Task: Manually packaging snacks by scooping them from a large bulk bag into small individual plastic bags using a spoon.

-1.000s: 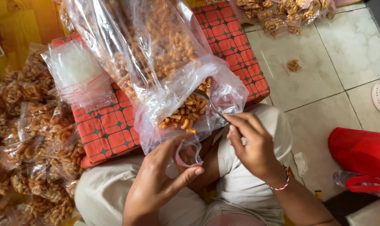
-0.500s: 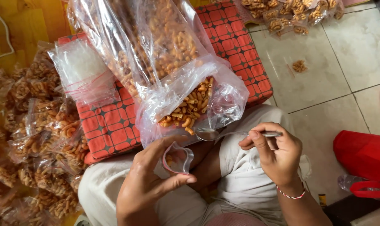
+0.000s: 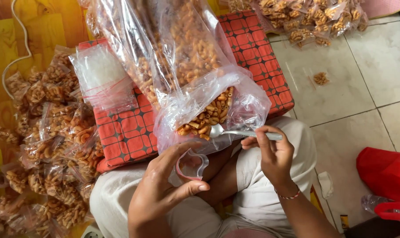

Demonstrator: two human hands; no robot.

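Person seen from above: bare left hand (image 3: 164, 187) and bare right hand (image 3: 275, 154), forearms unsleeved; thin red-and-white beaded bracelet (image 3: 288, 195) circling the right wrist; pale cream shorts (image 3: 257, 194) covering both thighs.

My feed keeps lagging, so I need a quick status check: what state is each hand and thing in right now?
Left hand: holds small bag open.
Small bag: mouth open, looks empty.
Right hand: grips spoon handle.
Spoon: bowl at the snacks, looks empty.
Big bag: open, lying on the red cushion, full of orange snacks.
Filled packets: piled at left.
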